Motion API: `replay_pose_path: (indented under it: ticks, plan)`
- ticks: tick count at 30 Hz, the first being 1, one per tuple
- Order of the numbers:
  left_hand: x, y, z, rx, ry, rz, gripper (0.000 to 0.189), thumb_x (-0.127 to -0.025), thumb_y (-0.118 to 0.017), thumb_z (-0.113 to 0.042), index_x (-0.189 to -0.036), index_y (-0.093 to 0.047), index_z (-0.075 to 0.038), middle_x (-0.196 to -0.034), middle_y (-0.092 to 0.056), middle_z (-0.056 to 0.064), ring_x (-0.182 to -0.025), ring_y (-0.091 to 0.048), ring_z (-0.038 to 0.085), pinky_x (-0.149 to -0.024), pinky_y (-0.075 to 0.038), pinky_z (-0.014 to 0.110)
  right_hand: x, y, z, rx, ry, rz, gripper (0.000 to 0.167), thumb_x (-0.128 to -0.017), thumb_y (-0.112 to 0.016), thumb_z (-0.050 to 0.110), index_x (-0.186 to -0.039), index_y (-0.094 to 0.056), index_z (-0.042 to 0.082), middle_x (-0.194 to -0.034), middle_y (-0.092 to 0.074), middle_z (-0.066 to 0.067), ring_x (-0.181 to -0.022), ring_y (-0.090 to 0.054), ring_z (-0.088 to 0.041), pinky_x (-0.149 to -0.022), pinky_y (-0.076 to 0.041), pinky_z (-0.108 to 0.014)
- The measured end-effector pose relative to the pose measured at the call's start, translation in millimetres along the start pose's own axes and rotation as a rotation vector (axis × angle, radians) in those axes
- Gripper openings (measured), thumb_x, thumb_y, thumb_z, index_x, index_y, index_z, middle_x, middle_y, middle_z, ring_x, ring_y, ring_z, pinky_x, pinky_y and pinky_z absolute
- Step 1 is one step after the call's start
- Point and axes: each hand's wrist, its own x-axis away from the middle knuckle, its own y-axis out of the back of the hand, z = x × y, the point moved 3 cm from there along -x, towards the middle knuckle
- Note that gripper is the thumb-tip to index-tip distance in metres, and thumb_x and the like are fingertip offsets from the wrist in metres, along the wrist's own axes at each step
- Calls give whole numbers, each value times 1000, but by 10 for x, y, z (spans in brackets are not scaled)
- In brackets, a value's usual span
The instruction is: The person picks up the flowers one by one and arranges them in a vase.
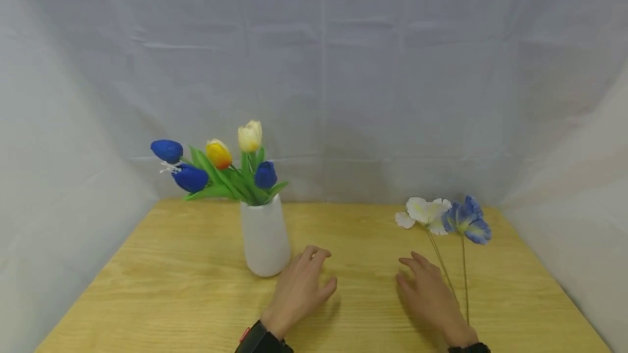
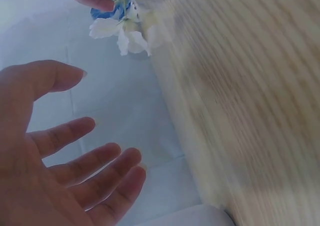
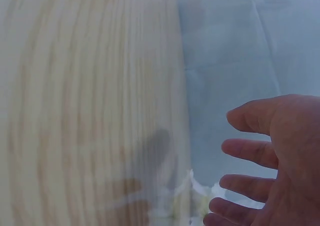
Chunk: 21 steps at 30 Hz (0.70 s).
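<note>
In the head view a white vase (image 1: 265, 238) stands on the left half of the table, holding blue, yellow-orange and cream tulips (image 1: 250, 138) with green leaves. My left hand (image 1: 301, 287) is just right of the vase's base, fingers relaxed and holding nothing. Over on the right, my right hand (image 1: 429, 296) hovers low, also with loose, bare fingers. Beside it lie two loose stems, one bearing a white flower (image 1: 426, 211), the other a blue flower (image 1: 468, 219). The left wrist view shows the left hand's fingers (image 2: 107, 166) spread apart.
The wooden table (image 1: 171, 266) reaches back to a pale grey cloth backdrop (image 1: 343, 80). White cloth walls (image 1: 59, 168) rise along both sides. The vase's tulips lean out to the left, above the table's back edge.
</note>
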Motion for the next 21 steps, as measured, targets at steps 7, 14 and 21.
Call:
replay_pose_path:
  ticks: [7, 14, 21]
  plan:
    - [-158, -82, -69, 29, -28, 16, 39, -84, -67, -29, -118, -61, -11, -113, -60, 5, -95, -61, 21, -75, -50, 36, -43, 155, -202, 39, -20, -21, 41, -98, -52, 24, -130, -52, -2, -142, -33, -32, -125, -31, -55, -89, -35, -66]
    - [-207, -114, -136, 37, -45, 57, 38, -86, -65, -29, -120, -61, -12, -116, -59, 4, -99, -60, 21, -75, -50, 36, -74, 217, -392, 53, -55, -50, 42, -98, -50, 22, -131, -49, -4, -141, -31, -34, -123, -31, -56, -90, -34, -66]
    - [-181, -92, -125, 24, -61, 65, 36, -86, -65, -27, -119, -61, -11, -115, -59, 5, -98, -60, 22, -75, -50, 36, -96, 231, -461, 61, -89, -76, 45, -97, -48, 19, -130, -45, -12, -135, -33, -38, -121, -31, -57, -94, -30, -65]
